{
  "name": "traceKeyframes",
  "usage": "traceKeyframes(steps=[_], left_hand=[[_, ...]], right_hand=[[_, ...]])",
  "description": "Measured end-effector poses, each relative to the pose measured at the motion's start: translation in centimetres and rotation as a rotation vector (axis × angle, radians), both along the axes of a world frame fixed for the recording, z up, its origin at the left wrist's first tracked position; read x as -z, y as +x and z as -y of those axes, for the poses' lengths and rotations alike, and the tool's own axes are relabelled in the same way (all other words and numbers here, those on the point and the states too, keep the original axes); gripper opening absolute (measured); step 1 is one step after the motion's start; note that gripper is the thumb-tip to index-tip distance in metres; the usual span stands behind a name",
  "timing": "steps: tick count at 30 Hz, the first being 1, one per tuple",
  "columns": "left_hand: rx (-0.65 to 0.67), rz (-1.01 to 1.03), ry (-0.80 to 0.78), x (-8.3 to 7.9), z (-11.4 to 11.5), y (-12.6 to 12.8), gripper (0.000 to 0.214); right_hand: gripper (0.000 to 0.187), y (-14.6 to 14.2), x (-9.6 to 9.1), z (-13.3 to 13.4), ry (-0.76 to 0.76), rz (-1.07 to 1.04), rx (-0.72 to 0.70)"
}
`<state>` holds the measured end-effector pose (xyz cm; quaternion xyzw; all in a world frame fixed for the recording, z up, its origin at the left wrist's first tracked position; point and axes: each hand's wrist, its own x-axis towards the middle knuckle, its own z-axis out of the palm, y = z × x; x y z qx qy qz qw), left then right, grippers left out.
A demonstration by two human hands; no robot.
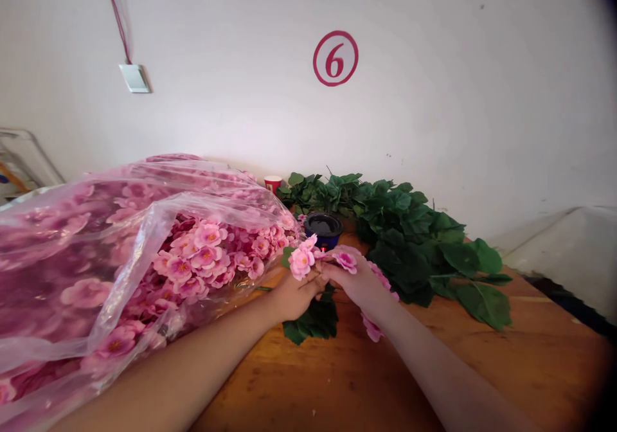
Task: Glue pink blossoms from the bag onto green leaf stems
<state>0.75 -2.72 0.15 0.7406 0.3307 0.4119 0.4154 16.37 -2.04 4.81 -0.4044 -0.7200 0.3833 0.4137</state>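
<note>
My left hand (295, 296) is closed around a green stem, with a dark green leaf (313, 324) hanging below it. Pink artificial flowers (303, 258) stick up just above its fingers. My right hand (354, 281) meets the left, its fingers closed at the flowers; another pink flower (346, 261) shows at its back. More pink petals (372, 328) peek out beneath the right wrist. Fingertips overlap, so the exact grip is hidden. Just beyond both hands stands a small dark blue pot (322, 227) with a black inside and a red light at its front.
A clear plastic bag (159, 226) full of pink artificial flowers (207, 255) covers the left side of the wooden table (308, 387). Green artificial leaves (405, 239) are heaped behind and to the right. A red paper cup (272, 184) stands near the white wall.
</note>
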Motion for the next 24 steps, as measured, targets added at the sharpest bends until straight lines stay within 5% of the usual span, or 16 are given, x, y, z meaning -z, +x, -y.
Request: traceKeyframes(steps=[11,17,24], left_hand=[[-0.077,-0.141,0.303,-0.8,-0.4,-0.2,0.024],[-0.072,-0.042,0.242,-0.2,-0.9,-0.2,0.024],[-0.033,0.044,-0.107,0.7,-0.6,-0.3,0.041]], right_hand=[[0.011,-0.4,0.7,0.1,-0.169,-0.146,-0.137],[0.018,-0.2,0.2,0.3,-0.125,-0.046,-0.162],[0.017,0.0,0.3,0.0,-0.128,-0.075,-0.221]])
